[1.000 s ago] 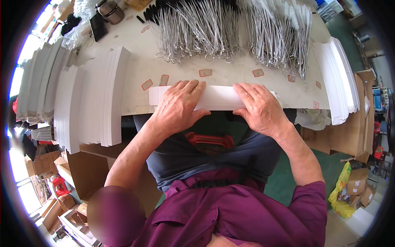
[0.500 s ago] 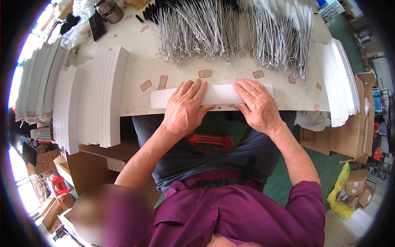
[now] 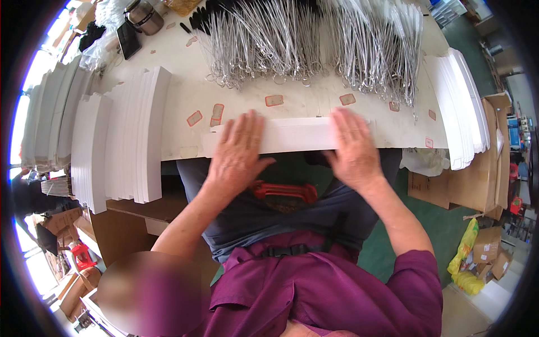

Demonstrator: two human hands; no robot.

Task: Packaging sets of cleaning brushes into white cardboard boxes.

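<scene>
White carton [image 3: 297, 133] under hands [image 3: 237, 153] [image 3: 356, 150]; metal rods [image 3: 269, 48] beyond, white stacks [image 3: 126, 140] [image 3: 461, 112] flanking.

It's smooth, matt paperboard on the long carton [image 3: 295, 133], a dull, low-sheen finish across the tabletop [image 3: 179, 98], and there's the gleam, bright metal on the ring-ended rods [image 3: 281, 48], satiny metal on the flask [image 3: 147, 20], faintly glossy cloth on the shirt [image 3: 337, 281]

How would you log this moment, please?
white carton: on table | left hand: open, over left part | right hand: open, over right part
</scene>
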